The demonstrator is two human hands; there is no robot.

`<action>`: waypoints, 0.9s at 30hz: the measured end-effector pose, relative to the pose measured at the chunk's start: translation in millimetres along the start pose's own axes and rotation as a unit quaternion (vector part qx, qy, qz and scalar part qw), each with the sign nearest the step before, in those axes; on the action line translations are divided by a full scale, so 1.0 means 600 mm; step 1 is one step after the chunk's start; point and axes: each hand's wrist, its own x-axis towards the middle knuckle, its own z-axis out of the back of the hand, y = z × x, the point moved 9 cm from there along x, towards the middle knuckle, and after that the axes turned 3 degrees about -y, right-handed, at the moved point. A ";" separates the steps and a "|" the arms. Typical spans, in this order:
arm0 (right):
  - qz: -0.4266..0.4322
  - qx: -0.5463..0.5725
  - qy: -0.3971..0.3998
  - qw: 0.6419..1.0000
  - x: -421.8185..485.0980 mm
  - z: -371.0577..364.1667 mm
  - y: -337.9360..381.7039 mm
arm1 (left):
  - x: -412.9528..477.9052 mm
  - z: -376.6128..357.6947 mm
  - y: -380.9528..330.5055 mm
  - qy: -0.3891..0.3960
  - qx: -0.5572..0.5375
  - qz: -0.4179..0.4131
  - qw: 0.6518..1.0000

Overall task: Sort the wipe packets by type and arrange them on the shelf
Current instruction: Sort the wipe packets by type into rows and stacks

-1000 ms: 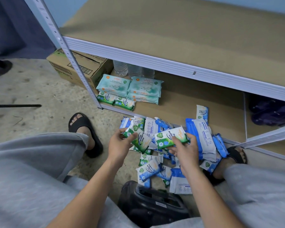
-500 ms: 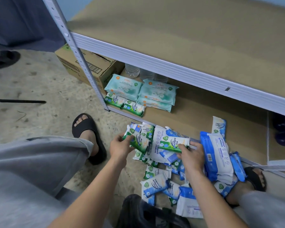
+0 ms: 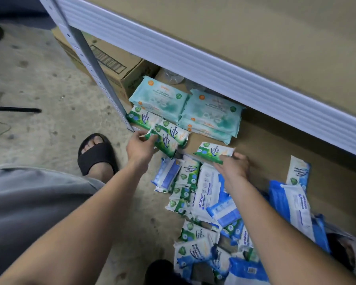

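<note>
My left hand (image 3: 139,148) pinches a small green pine wipe packet (image 3: 165,144) at the front edge of the bottom shelf board (image 3: 261,149), against two green packets (image 3: 144,119) lying there. My right hand (image 3: 233,166) grips another green pine packet (image 3: 213,152) just above the board, right of the first. Behind them sit stacked large teal wipe packs (image 3: 211,114). A mixed heap of blue, white and green packets (image 3: 208,204) lies on the floor and shelf edge between my arms.
A metal shelf post (image 3: 86,56) stands left of the packets, with a cardboard box (image 3: 109,62) behind it. The upper shelf rail (image 3: 214,64) overhangs the board. My sandalled foot (image 3: 96,154) rests on the concrete floor. Clear bottles (image 3: 174,76) stand behind the teal packs.
Both hands have moved forward from the heap onto the bottom shelf, each carrying its green packet. The camera has leaned in closer to the shelf.
</note>
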 end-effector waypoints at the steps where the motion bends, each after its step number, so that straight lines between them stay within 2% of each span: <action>1: 0.002 -0.003 0.005 1.000 0.005 -0.013 0.000 | 0.013 -0.003 -0.005 -0.002 0.001 -0.004 1.000; 4: 0.084 -0.134 -0.003 0.987 0.034 -0.031 0.008 | 0.041 -0.008 -0.018 -0.014 -0.004 -0.016 1.000; 7: 0.164 -0.288 0.042 0.942 0.041 -0.052 0.010 | 0.060 -0.006 -0.023 -0.034 -0.014 -0.021 0.999; 11: 0.205 -0.382 0.077 0.898 0.053 -0.068 0.000 | 0.074 -0.002 -0.026 -0.062 -0.033 -0.039 0.997; 14: 0.223 -0.420 0.078 0.876 0.056 -0.078 0.002 | 0.058 -0.001 -0.041 -0.084 0.089 -0.116 0.986; 18: 0.242 -0.432 0.062 0.867 0.059 -0.079 -0.003 | 0.021 -0.027 -0.048 -0.066 0.281 -0.250 0.924; 22: 0.254 -0.416 0.061 0.871 0.061 -0.073 -0.003 | 0.009 -0.075 -0.042 0.026 0.414 -0.363 0.834; 25: 0.257 -0.409 0.071 0.873 0.066 -0.070 -0.008 | 0.017 -0.091 -0.040 0.045 0.502 -0.391 0.770; 27: 0.259 -0.405 0.076 0.874 0.064 -0.069 -0.008 | 0.024 -0.093 -0.041 0.039 0.534 -0.392 0.748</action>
